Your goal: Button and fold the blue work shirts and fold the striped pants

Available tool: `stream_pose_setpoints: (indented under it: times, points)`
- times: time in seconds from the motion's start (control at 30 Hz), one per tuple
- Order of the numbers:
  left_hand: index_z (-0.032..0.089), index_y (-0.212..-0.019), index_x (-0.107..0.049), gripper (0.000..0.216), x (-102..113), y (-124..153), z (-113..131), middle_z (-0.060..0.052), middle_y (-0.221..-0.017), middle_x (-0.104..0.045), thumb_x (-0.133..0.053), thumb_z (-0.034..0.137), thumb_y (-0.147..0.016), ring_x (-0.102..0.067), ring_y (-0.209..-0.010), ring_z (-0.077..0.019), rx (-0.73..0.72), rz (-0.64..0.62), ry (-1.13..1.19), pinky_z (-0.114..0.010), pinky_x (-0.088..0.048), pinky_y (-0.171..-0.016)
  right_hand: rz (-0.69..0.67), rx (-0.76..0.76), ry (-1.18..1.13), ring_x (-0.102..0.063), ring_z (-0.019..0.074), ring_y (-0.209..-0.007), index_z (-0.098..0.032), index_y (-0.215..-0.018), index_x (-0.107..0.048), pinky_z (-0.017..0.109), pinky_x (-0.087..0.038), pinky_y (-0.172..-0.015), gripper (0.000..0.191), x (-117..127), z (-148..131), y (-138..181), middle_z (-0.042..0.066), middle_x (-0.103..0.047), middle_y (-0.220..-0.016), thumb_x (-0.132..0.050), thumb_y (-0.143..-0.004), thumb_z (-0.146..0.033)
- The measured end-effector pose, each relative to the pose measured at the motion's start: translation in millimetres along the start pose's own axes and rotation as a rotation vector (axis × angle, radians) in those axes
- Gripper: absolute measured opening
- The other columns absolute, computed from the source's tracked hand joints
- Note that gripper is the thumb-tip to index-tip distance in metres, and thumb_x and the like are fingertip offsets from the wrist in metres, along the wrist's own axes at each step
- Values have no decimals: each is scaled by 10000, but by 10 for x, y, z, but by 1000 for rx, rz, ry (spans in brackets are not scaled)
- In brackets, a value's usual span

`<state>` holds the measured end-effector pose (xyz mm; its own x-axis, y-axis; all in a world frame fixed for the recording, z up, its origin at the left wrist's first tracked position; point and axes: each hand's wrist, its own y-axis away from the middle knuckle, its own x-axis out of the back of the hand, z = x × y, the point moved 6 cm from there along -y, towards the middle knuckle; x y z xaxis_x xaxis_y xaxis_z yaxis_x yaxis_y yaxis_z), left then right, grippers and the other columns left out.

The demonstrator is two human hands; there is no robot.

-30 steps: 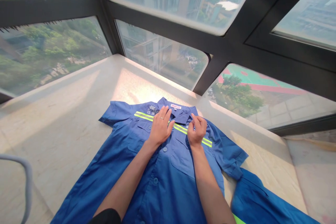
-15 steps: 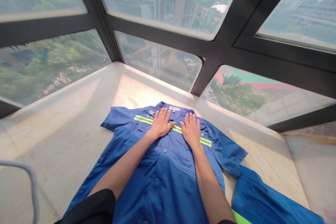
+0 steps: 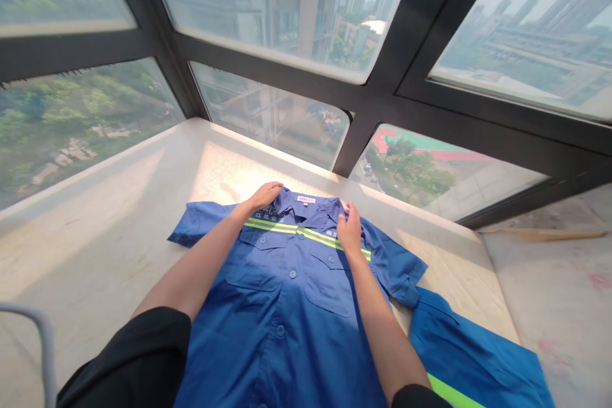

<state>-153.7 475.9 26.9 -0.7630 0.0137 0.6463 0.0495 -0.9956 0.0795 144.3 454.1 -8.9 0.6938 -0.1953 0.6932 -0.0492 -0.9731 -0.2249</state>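
Head view: left hand (image 3: 264, 196) and right hand (image 3: 350, 227) flank the blue work shirt's (image 3: 275, 293) collar (image 3: 323, 213), likely to steady it; grips I cannot tell.

The blue shirt (image 3: 315, 331) is matt cloth; its buttons (image 3: 280, 330) are perhaps plastic. The pale sill (image 3: 115, 255) has a smooth, stone-like surface, the window frame (image 3: 377, 99) a matt metallic one.

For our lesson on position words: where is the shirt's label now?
In the head view, the label is near centre, inside the collar, between the left hand and right hand.
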Motion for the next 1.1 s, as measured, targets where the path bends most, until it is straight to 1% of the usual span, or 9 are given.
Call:
stream_pose_setpoints:
  times: [0.07,0.17,0.3,0.43,0.67,0.77,0.87,1.0,1.1]
  points:
    - [134,-1033,-729,382,45,-28,-1,-90,-1121,-741,-527,269,-738,-670,-1039,-245,3,-58,48,-301,-521,-894,-58,-4,24,-453,269,-1369,-34,-1455,-423,417,-335,-1147,613,64,12,-180,219,-487,-1468,-397,-874,-228]
    - [146,-871,-748,303,33,-1,17,-49,-891,-759,-653,336,-655,-675,-849,-224,-5,-210,164,-287,-529,-762,-317,31,-31,-505,289,-1317,-129,-1384,-539,437,-381,-1105,583,70,-36,-440,169,-572,-1402,-542,-823,-287]
    - [143,-735,-715,328,52,46,-9,-29,-702,-699,-750,434,-588,-607,-675,-177,39,-258,312,-267,-471,-622,-562,73,-114,-670,228,-895,-166,-1039,-726,349,-513,-857,336,141,-139,-648,59,-747,-934,-631,-734,-271]
    - [143,-707,-685,324,81,48,-89,-22,-643,-662,-685,463,-661,-569,-601,-148,87,-151,285,-253,-437,-567,-594,88,-150,-604,145,-647,-139,-834,-722,249,-487,-667,221,233,-187,-716,-9,-689,-701,-570,-772,-287]
    - [124,-778,-696,160,37,-80,-156,-60,-736,-712,-601,230,-705,-657,-743,-206,93,30,58,-287,-509,-699,-507,66,-17,-587,157,-642,-151,-760,-700,245,-464,-648,197,109,-57,-681,-15,-643,-622,-549,-814,-266]
    - [90,-1062,-681,348,116,-84,-116,-151,-1020,-733,-569,181,-745,-669,-978,-271,89,127,-42,-365,-510,-882,-434,87,61,-636,215,-809,-146,-859,-715,312,-489,-790,212,111,-56,-672,60,-711,-805,-545,-853,-272]
    - [80,-1347,-527,507,162,0,50,-216,-1350,-590,-495,255,-873,-532,-1280,-316,-46,213,-216,-452,-395,-1075,-297,192,142,-567,287,-1179,-119,-1218,-640,412,-422,-1014,372,138,-215,-614,172,-645,-1264,-462,-931,-274]
    - [100,-1471,-407,609,-199,200,316,-184,-1539,-418,-416,442,-966,-295,-1477,-294,-484,73,-621,-458,-231,-1200,-231,531,350,-298,318,-1459,-87,-1458,-440,492,-249,-1171,537,-73,-574,-372,198,-346,-1578,-392,-1000,-362]
    - [115,-1512,-359,677,-457,259,174,-172,-1597,-319,-377,526,-975,-216,-1507,-303,-444,-23,-729,-497,-166,-1218,-354,588,474,-215,315,-1500,-75,-1502,-379,521,-152,-1204,604,-361,-579,-241,194,-282,-1608,-338,-1021,-438]
